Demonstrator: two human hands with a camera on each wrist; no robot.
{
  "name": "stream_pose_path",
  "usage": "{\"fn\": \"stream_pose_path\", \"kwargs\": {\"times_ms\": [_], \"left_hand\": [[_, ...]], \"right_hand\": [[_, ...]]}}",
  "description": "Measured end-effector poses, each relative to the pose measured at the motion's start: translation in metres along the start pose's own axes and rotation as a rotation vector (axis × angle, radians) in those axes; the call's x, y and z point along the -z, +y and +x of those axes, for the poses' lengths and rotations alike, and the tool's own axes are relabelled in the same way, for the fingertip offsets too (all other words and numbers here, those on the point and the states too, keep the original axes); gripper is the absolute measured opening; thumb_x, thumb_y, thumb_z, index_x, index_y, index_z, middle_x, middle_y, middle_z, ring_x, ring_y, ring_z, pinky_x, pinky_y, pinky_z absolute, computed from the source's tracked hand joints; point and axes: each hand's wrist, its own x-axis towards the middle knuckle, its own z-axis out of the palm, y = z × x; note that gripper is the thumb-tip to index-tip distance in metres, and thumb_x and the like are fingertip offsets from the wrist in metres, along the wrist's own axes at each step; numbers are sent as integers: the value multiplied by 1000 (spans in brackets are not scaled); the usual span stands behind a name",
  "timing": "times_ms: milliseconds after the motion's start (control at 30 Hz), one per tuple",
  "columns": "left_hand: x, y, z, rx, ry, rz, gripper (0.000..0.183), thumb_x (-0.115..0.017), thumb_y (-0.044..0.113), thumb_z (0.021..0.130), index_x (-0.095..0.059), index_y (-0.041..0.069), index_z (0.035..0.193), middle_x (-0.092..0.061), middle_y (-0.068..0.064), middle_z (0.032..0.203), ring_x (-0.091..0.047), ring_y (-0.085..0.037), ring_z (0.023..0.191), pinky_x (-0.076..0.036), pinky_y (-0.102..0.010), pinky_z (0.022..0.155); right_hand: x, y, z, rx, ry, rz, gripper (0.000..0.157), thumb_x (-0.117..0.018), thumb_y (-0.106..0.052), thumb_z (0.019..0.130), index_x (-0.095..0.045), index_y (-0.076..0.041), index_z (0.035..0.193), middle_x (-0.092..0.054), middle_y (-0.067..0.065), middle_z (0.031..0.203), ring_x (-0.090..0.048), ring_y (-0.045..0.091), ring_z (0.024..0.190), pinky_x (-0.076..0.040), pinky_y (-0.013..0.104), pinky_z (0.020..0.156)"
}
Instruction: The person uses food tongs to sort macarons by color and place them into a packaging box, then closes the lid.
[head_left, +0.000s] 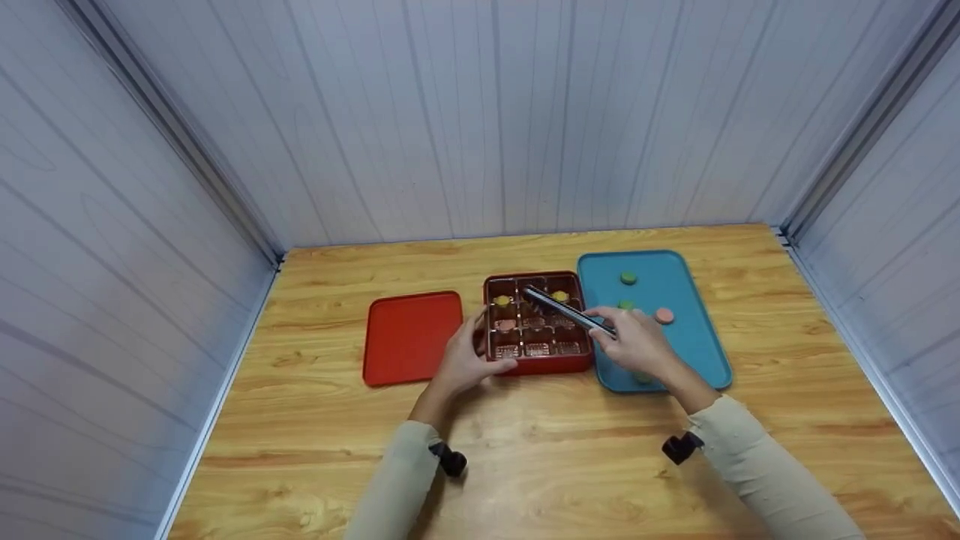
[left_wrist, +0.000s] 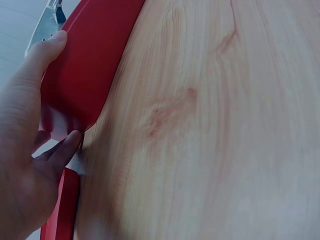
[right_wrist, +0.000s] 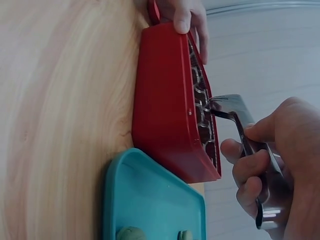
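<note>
- Okay, head view: we have the red box (head_left: pixel 544 366) mid-table (head_left: pixel 330 450), red lid (head_left: pixel 412 337) flat on its left, blue tray (head_left: pixel 694 345) on its right. Layout makes sense to us: source pieces near the working hand, lid parked out of the way.
- Same view: clear insert (head_left: pixel 537 350) in the box holds yellow pieces (head_left: pixel 502 301) in the far-left and far-right compartments, plus a pink piece (head_left: pixel 507 325) in the left column. Green pieces (head_left: pixel 628 278) and another pink piece (head_left: pixel 664 316) lie on the tray.
- Same view: left hand (head_left: pixel 465 364) wraps the box's near-left corner, presumably to stop it sliding. Right hand (head_left: pixel 636 341) aims the tongs (head_left: pixel 574 315) at the far-middle compartment. We can't tell if the tips hold anything.
- Left wrist view: left grip clamped on the box corner, thumb on the front wall, fingers bent around the side. We read that as bracing.
- Right wrist view: right grip clamped on the tongs, thumb on one arm, fingers curled round the other, likely for squeeze control. Tips are at the insert; contents unreadable.
</note>
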Motion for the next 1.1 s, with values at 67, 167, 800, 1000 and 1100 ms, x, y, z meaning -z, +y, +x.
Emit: {"fn": "stream_pose_path", "kwargs": {"times_ms": [67, 167, 800, 1000, 1100], "left_hand": [[0, 0, 0, 7, -4, -5, 124, -104, 40, 80, -32, 19, 179, -51, -23, 172, -53, -46, 157, -53, -59, 127], [0, 0, -1, 18, -9, -21, 126, -105, 40, 79, -31, 20, 179, -51, -23, 173, -54, -46, 157, -54, -57, 127], [0, -1, -1, 17, -6, -31, 127, -105, 40, 78, -31, 18, 179, -50, -23, 174, -54, -46, 157, -51, -62, 129], [0, 0, 0, 16, -3, -14, 127, -105, 41, 78, -31, 18, 179, -51, -22, 174, -53, -45, 158, -48, -63, 131], [0, 0, 0, 15, -3, -22, 127, -105, 39, 78, -32, 18, 179, -52, -22, 173, -55, -44, 156, -50, -60, 130]], "right_hand": [[-2, 1, 0, 1, 3, -3, 36, -69, -15, 111, -74, -5, 145, -46, -6, 59, -29, 9, 49, -20, 24, 49], [-4, 2, 0, -7, 2, -5, 36, -70, -15, 111, -74, -6, 145, -49, -5, 60, -31, 9, 50, -21, 24, 50], [-7, 4, -4, -41, 12, 42, 40, -72, -15, 109, -71, -4, 147, -68, 5, 75, -39, 10, 54, -27, 24, 49], [-9, 7, -7, -46, 15, 56, 44, -73, -15, 108, -70, -3, 150, -65, 5, 70, -39, 9, 52, -30, 23, 48], [-10, 9, -9, -51, 18, 80, 47, -73, -15, 108, -67, 0, 152, -71, 8, 78, -41, 8, 53, -32, 23, 48]]}}
